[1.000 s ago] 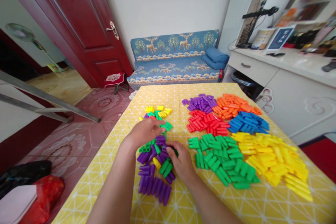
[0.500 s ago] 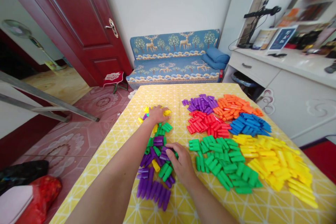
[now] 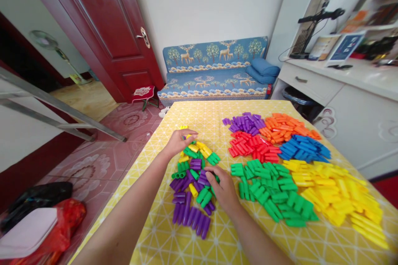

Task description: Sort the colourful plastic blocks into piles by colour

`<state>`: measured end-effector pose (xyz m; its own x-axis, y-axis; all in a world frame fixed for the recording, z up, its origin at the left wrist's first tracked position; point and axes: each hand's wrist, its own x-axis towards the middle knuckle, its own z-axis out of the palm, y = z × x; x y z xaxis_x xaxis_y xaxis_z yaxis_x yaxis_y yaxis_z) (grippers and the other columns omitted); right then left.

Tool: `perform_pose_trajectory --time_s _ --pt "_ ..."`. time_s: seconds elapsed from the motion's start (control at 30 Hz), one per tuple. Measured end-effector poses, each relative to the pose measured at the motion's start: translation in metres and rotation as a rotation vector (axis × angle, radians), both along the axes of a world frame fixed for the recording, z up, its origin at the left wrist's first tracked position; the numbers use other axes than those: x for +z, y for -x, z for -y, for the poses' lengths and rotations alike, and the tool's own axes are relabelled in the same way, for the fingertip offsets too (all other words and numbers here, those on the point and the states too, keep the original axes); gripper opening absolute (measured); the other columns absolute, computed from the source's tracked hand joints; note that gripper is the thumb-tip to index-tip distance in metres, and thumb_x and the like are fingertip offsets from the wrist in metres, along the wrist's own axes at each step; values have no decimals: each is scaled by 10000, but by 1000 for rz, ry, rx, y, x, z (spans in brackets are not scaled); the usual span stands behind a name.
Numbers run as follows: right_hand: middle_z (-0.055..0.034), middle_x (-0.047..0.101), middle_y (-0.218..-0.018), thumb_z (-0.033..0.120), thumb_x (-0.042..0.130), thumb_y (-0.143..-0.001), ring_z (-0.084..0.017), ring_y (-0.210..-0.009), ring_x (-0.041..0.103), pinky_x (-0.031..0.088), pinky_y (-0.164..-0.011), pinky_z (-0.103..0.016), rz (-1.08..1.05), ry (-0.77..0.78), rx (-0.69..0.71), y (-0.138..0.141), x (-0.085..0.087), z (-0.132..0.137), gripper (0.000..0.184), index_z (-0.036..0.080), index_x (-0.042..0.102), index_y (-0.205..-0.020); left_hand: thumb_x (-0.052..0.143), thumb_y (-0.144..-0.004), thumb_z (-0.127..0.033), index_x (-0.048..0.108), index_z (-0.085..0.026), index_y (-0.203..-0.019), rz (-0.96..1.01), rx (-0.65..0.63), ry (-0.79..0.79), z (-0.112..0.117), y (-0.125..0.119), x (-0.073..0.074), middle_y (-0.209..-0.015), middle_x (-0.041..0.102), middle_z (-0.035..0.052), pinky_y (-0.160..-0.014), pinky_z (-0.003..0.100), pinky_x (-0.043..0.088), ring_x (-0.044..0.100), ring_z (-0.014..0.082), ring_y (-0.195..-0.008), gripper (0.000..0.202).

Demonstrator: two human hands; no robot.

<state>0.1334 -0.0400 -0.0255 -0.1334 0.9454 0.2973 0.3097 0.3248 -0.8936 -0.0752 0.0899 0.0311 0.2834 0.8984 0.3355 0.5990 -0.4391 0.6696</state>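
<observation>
A mixed heap of purple, green and yellow plastic pieces point(image 3: 192, 182) lies on the yellow tablecloth point(image 3: 199, 116) in front of me. My left hand point(image 3: 179, 140) reaches to the heap's far end, its fingers curled over a few yellow and green pieces there. My right hand point(image 3: 222, 186) rests on the heap's right side, fingers bent down onto purple and green pieces. To the right lie sorted piles: green point(image 3: 273, 192), yellow point(image 3: 336, 190), red point(image 3: 253, 147), purple point(image 3: 245, 122), orange point(image 3: 287, 126) and blue point(image 3: 304, 149).
A blue patterned sofa point(image 3: 214, 70) stands beyond the table, a red door point(image 3: 102, 29) to its left. White cabinets point(image 3: 351, 103) line the right side. A metal ladder point(image 3: 46, 103) and red and black bags point(image 3: 46, 219) sit on the tiled floor at left.
My left hand has drawn back toward me from the far small cluster, dragging yellow and green pieces closer to the heap. My right hand has barely moved. The view shifted slightly.
</observation>
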Motion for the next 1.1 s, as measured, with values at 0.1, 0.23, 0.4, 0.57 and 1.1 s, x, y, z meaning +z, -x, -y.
perform_pose_trajectory --time_s 0.1,0.23,0.4,0.57,1.1 --pt "-55 689 -1011 378 487 -915 -204 -984 614 454 -886 -336 -9 5 -14 0 0 1 271 209 678 -1007 566 -819 -451 678 -205 -1110 -27 333 -155 -11 25 -20 -1236 633 81 -1086 394 373 545 242 -1203 398" --pt "-51 694 -990 369 486 -914 -198 -966 619 459 -871 -326 -8 1 -26 0 2 1 268 206 685 -990 568 -794 -557 454 -195 -1380 -86 501 51 -32 40 -52 -1455 424 135 -1133 433 276 355 283 -1370 699" --pt "-44 695 -977 358 483 -918 -191 -949 621 461 -865 -321 -12 1 -31 1 3 1 260 209 684 -986 589 -754 -599 554 -229 -1297 -122 270 124 -58 28 -55 -1491 373 121 -1128 439 258 356 294 -1367 659" --pt "-45 694 -978 359 474 -922 -193 -952 620 463 -865 -321 -17 10 -22 1 5 1 267 211 688 -980 638 -720 -547 739 -194 -975 -79 12 132 -59 14 -45 -1238 627 91 -1035 348 409 581 240 -1143 447" --pt "-94 608 -1157 379 488 -908 -220 -1144 530 409 -1004 -408 14 -125 -142 1 4 1 277 208 654 -1050 613 -797 -438 589 -177 -1236 269 459 93 53 17 -56 -1306 569 118 -1080 421 366 505 261 -1238 511"
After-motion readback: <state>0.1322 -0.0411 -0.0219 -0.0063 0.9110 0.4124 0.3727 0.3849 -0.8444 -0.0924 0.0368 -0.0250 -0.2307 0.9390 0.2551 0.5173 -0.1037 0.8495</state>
